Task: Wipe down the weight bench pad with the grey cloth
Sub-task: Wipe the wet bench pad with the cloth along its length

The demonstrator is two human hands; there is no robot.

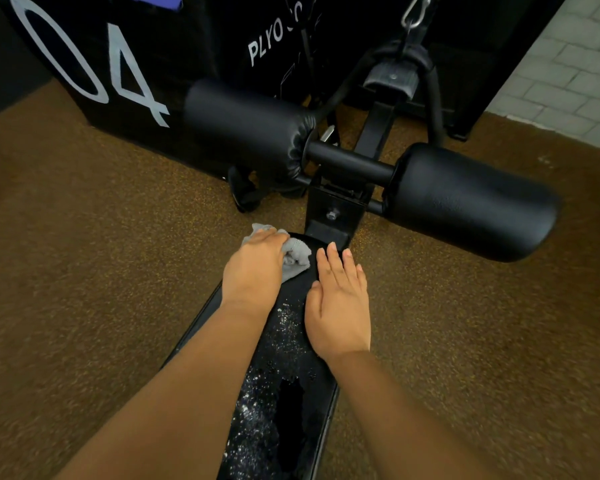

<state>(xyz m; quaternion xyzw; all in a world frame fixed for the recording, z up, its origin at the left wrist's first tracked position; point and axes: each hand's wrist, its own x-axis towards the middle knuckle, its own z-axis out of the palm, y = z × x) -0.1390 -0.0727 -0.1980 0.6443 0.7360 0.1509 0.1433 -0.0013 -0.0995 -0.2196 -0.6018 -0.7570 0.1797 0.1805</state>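
Now two bare arms reach forward over a long black bench pad (291,341). The pad runs from the bottom edge of the view up to the middle.

The left hand (255,268) presses down on a grey cloth (297,256). The cloth sits at the far end of the pad, on its left side. Some of the cloth sticks out past the fingertips and hangs a little over the pad's left edge. More of it is bunched up beside the thumb. The fingers are curled over the cloth and hold it against the pad.

The right hand (338,306) lies flat on the pad, near its right edge, just beside the cloth. Its fingers are straight and close together. It holds nothing. The fingertips come near the far end of the pad.

Nearer the bottom edge, the pad has many tiny shiny specks on it, like wet drops. One dark patch there has no specks.

Past the far end of the pad is a black metal frame (333,206) with a bolt. A bar goes across it with two fat black roller pads, a left roller (250,128) and a right roller (471,199). Behind the left roller stands a big black box (125,57) with white "04" on it. A brown speckled floor (84,271) lies all around.
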